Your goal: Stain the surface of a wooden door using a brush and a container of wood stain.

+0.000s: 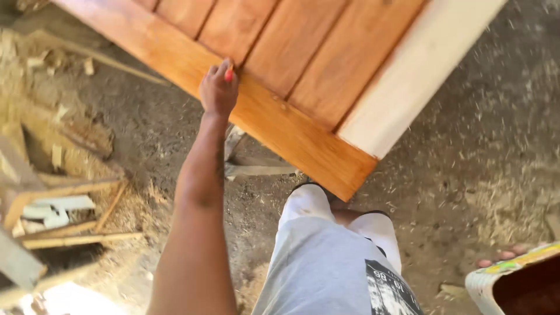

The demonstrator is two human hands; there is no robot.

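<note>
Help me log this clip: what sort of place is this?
Probably a carpentry workshop: a varnished wooden door panel under the left hand, offcuts heaped at the left, and sawdust across the dirt floor.

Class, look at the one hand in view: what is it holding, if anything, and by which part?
The left hand pinches a small red-orange object, perhaps a pencil, between its fingers; which part it grips cannot be told.

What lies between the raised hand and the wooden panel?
Only a small red-orange object, pinched in the left hand and pressed to the wooden panel. The head view shows no gap; what kind of object it is cannot be told.
</note>
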